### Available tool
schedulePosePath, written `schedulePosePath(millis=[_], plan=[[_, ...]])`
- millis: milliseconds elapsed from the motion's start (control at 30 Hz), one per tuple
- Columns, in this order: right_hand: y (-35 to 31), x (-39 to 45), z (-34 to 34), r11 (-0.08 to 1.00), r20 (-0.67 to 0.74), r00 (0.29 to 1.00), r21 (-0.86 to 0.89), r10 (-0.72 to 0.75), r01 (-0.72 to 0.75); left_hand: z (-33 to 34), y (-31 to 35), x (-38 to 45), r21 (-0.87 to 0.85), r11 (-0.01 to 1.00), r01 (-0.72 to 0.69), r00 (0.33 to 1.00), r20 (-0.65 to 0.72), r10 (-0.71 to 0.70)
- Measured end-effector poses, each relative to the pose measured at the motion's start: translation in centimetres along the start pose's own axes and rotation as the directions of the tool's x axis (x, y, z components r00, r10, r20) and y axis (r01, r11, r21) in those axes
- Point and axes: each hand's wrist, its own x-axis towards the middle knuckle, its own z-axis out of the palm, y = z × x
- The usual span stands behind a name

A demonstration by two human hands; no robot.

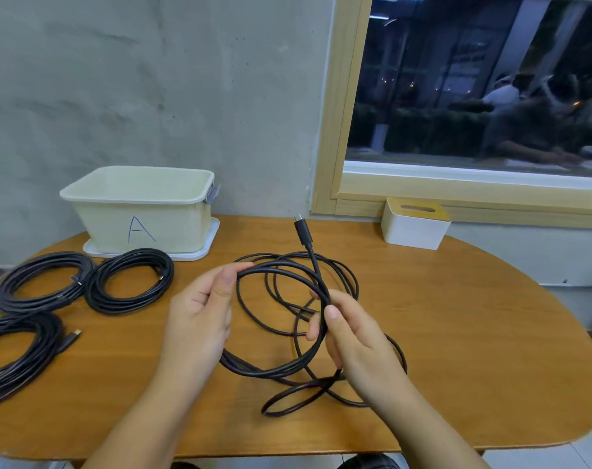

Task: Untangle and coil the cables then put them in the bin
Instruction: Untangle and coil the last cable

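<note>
Two bare hands work a loose black cable above a rounded wooden table.

At the left edge lie three coiled black cables point(44, 282), near a cream plastic bin marked "A" point(142, 211) at upper left. The left hand point(200, 319) pinches one loop of the loose black cable point(288, 363) at centre frame; the right hand point(352, 336) pinches strands below its upright plug point(301, 228). The rest of the cable sprawls on the table point(457, 333). A white tissue box with a wooden lid point(416, 225) sits at upper right.

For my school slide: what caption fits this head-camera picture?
Two hands coil a black cable beside three coils and bin.
</note>
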Motion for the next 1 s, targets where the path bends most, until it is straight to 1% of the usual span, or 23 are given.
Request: schedulePosePath(millis=[133,200,300,367,400,433,500,567,633,733,833,1000], plan=[[0.3,0.2,0.4,0.998,-0.019,1.000,-0.057,0.008,-0.009,-0.6,-1.1,0.3,0.152,0.988,-0.012,0.998,0.061,0.003],[0.3,0.2,0.6,0.997,-0.023,1.000,-0.081,-0.013,0.011,-1.0,-1.8,0.2,0.237,0.971,-0.017,0.995,0.098,-0.006],[0.3,0.1,0.8,0.993,-0.009,1.000,-0.116,-0.016,0.015,-1.7,-2.4,-0.3,0.371,0.925,-0.084,0.981,0.193,0.012],[0.4,0.1,0.9,0.984,0.026,1.000,-0.178,-0.014,0.018,-1.7,-2.5,-0.7,0.468,0.870,-0.155,0.959,0.281,0.020],[0.5,0.0,1.0,0.978,0.046,0.999,-0.208,-0.014,0.024,-1.6,-2.5,-0.8,0.490,0.849,-0.197,0.950,0.310,0.041],[0.5,0.0,1.1,0.973,0.064,0.998,-0.228,-0.012,0.026,-1.5,-2.4,-0.8,0.497,0.835,-0.236,0.945,0.316,0.079],[0.6,-0.1,1.3,0.970,0.091,0.996,-0.244,-0.001,0.023,-1.3,-2.6,-0.9,0.490,0.822,-0.291,0.944,0.286,0.163],[0.5,-0.1,1.3,0.971,0.112,0.994,-0.239,0.018,0.010,-1.1,-2.8,-0.9,0.474,0.832,-0.288,0.952,0.239,0.193],[0.4,0.0,1.3,0.966,0.138,0.989,-0.257,0.050,-0.013,-0.8,-3.0,-0.9,0.441,0.859,-0.260,0.960,0.212,0.182],[0.5,0.2,1.1,0.955,0.151,0.987,-0.298,0.053,-0.006,-0.5,-2.6,-1.1,0.399,0.889,-0.226,0.971,0.171,0.170],[0.6,0.3,0.9,0.960,0.151,0.987,-0.281,0.062,-0.017,-0.6,-2.4,-1.0,0.368,0.908,-0.200,0.978,0.137,0.160],[0.7,0.4,1.1,0.982,0.075,0.997,-0.187,0.028,-0.013,-1.2,-2.7,-0.7,0.352,0.922,-0.161,0.977,0.189,0.099]])
